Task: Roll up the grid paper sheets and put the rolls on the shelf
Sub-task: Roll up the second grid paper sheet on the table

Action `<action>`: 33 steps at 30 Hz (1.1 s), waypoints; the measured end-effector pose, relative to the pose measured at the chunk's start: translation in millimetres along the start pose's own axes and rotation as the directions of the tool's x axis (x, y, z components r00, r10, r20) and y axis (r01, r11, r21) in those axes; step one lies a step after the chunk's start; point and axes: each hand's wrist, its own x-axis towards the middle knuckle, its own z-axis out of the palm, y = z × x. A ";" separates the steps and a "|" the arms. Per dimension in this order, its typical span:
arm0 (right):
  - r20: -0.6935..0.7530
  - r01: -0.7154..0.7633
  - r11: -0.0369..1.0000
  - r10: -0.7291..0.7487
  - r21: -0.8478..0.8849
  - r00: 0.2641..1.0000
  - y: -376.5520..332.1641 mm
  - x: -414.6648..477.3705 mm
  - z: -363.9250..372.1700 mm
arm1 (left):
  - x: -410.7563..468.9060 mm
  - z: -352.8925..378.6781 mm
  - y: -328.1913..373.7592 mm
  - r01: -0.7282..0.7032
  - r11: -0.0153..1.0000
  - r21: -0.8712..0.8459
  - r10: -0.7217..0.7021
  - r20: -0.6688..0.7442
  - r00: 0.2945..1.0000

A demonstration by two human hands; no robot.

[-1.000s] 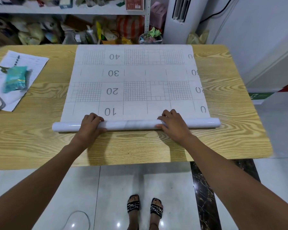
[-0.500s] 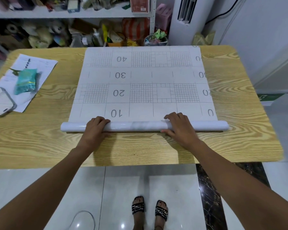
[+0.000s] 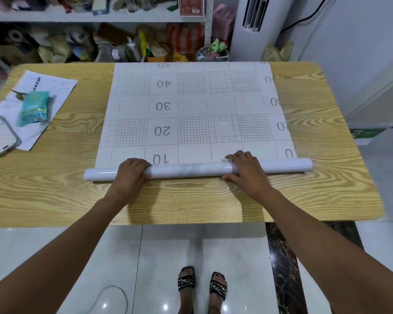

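Both arms reach forward over the bench's near edge. The left hand and right hand rest palm-down on the rolled part of the grid paper sheet, fingers curled over it; the sheet lies flat toward the far edge.

Pale grey paper sheet printed with fine grey grids and numbers, glossy white roll, yellow wood-grain tabletop, shiny teal packet, black-and-white patterned sandals.
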 end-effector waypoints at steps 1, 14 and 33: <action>-0.006 -0.007 0.999 0.008 0.034 1.000 0.1 1.0 -0.6 | -0.4 0.3 0.5 -0.002 1.000 0.020 0.002 -0.008 1.000; 0.035 0.013 0.996 -0.010 -0.085 0.999 1.5 5.8 -3.4 | 3.1 3.0 6.7 0.049 0.998 0.049 -0.048 -0.023 0.999; -0.006 0.045 0.998 -0.045 0.032 0.999 -3.8 1.7 -2.0 | 10.4 0.5 5.7 0.039 0.996 0.075 -0.039 0.000 0.999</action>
